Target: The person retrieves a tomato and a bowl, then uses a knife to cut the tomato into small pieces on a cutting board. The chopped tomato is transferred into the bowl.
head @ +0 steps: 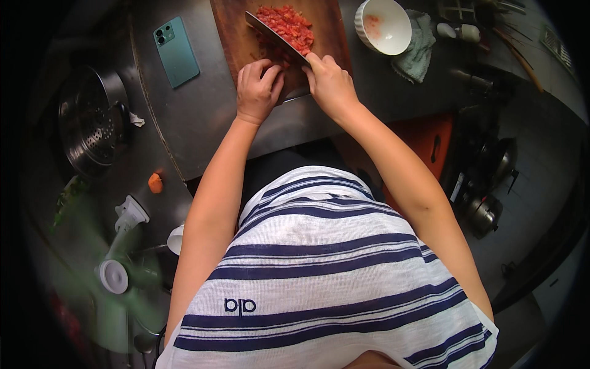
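Observation:
My right hand (331,83) grips a kitchen knife (276,38) at its handle end. The blade slants away to the upper left, along the near-left side of a heap of chopped tomato (290,27). This red heap lies on a wooden cutting board (230,27). My left hand (260,87) rests at the board's near-left part, fingers curled and thumb bent inward. Its fingertips are close to small red bits by the blade; whether they pinch anything is hidden.
Left of the board lies a teal phone (176,51). A white bowl (392,27) with red residue stands at the right, beside a grey-green cloth (417,50). Farther left are a perforated steamer pot (94,120), an orange vegetable piece (156,183) and a spinning green fan (114,276).

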{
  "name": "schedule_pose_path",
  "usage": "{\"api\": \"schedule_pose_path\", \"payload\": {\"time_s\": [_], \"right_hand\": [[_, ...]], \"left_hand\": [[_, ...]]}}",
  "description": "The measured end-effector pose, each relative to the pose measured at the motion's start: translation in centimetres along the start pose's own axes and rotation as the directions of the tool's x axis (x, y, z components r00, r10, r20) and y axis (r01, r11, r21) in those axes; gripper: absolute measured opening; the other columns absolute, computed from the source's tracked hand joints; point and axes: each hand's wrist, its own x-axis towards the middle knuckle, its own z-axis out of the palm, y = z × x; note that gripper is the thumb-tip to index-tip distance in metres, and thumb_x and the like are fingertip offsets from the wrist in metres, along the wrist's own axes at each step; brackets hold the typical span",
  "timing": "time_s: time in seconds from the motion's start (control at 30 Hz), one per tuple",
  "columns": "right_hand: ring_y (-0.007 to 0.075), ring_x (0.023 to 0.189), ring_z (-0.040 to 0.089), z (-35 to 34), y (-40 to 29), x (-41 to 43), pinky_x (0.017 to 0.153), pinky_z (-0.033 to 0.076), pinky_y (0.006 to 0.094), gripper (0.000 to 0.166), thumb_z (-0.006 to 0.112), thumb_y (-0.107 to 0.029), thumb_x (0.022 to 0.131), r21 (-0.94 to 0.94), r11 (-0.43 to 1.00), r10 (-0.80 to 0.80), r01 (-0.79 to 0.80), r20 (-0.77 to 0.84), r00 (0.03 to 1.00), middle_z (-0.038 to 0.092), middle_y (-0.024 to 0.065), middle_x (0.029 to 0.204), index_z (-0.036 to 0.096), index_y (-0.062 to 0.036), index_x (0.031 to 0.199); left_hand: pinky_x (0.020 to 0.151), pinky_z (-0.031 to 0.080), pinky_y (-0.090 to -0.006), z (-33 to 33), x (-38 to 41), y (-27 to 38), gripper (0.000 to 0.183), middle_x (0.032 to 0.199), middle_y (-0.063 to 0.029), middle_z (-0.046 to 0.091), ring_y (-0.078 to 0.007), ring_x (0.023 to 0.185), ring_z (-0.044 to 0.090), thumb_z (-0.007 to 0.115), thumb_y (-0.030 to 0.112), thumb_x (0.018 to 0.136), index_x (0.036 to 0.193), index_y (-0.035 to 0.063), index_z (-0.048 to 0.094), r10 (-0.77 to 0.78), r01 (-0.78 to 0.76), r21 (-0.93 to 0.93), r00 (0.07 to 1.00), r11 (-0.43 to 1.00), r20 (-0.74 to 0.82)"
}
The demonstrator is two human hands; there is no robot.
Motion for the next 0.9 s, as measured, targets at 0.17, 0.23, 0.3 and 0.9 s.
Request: {"api": "schedule_pose_path", "payload": {"time_s": [0.17, 0.23, 0.3, 0.9], "right_hand": [[0.0470, 0.075, 0.067, 0.8, 0.6, 0.5, 0.068, 0.055, 0.0543, 0.014, 0.059, -0.022, 0.099, 0.087, 0.993, -0.071, 0.083, -0.132, 0.989, 0.062, 0.0215, 0.092, 0.058, -0.0106, 0.108], [0.0471, 0.077, 0.066, -0.1, 0.3, 0.2, 0.069, 0.054, 0.0547, 0.015, 0.060, -0.021, 0.098, 0.133, 0.987, -0.074, 0.091, -0.126, 0.989, 0.062, 0.0214, 0.092, 0.059, -0.0101, 0.109], [0.0474, 0.080, 0.065, -1.7, -0.3, -1.0, 0.070, 0.053, 0.0554, 0.017, 0.061, -0.021, 0.098, 0.112, 0.992, -0.058, 0.066, -0.072, 0.996, 0.062, 0.0210, 0.090, 0.060, -0.0091, 0.110], [0.0495, 0.080, 0.064, -0.4, -1.6, -1.1, 0.070, 0.054, 0.0571, 0.016, 0.061, -0.016, 0.096, 0.036, 0.998, -0.061, 0.058, 0.084, 0.995, 0.063, 0.0210, 0.094, 0.058, -0.0125, 0.112]], "left_hand": [[0.084, 0.049, -0.0399, -0.2, 0.1, 0.1, 0.021, 0.104, -0.0065, 0.063, -0.0280, 0.095, 0.061, 0.078, 0.013, 0.081, 0.101, 0.0106, 0.072, 0.008, -0.008, -0.011, 1.000, 1.000, 0.001], [0.085, 0.049, -0.0405, -0.1, -0.2, -0.1, 0.023, 0.105, -0.0073, 0.063, -0.0285, 0.096, 0.061, 0.077, 0.013, 0.081, 0.103, 0.0094, 0.070, 0.008, -0.008, -0.018, 1.000, 1.000, -0.004], [0.088, 0.048, -0.0414, 0.2, -0.2, -0.3, 0.025, 0.105, -0.0081, 0.062, -0.0284, 0.098, 0.060, 0.075, 0.012, 0.081, 0.104, 0.0086, 0.069, 0.000, 0.000, -0.018, 1.000, 1.000, 0.001], [0.085, 0.053, -0.0421, 0.3, -0.6, -0.4, 0.030, 0.108, -0.0127, 0.061, -0.0332, 0.098, 0.062, 0.078, 0.006, 0.078, 0.106, 0.0066, 0.067, -0.085, 0.081, -0.057, 0.993, 0.995, -0.082]]}}
